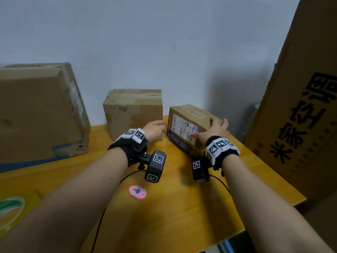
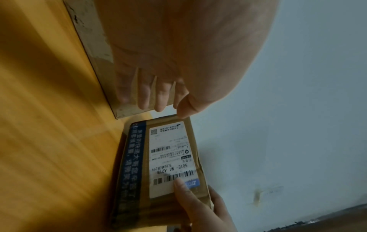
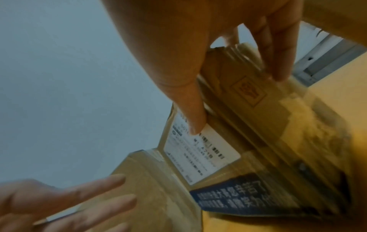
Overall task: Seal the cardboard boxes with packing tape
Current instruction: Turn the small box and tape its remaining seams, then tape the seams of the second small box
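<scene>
A small cardboard box (image 1: 188,125) with a white shipping label and a dark blue printed band lies on the wooden table (image 1: 182,212), right of centre. My right hand (image 1: 214,131) grips its right end, thumb (image 3: 195,119) on the label and the other fingers over the top. My left hand (image 1: 156,129) reaches the box's left end with straight fingers (image 2: 144,97); its thumb touches the box's corner. A yellowish roll with a green logo (image 1: 11,210), which looks like tape, lies at the table's near left; it is partly cut off.
A medium box (image 1: 133,112) stands against the wall just left of the small box. A large box (image 1: 40,110) fills the far left. A tall printed carton (image 1: 302,110) leans at the right. A small pink object (image 1: 137,192) lies near the table's middle.
</scene>
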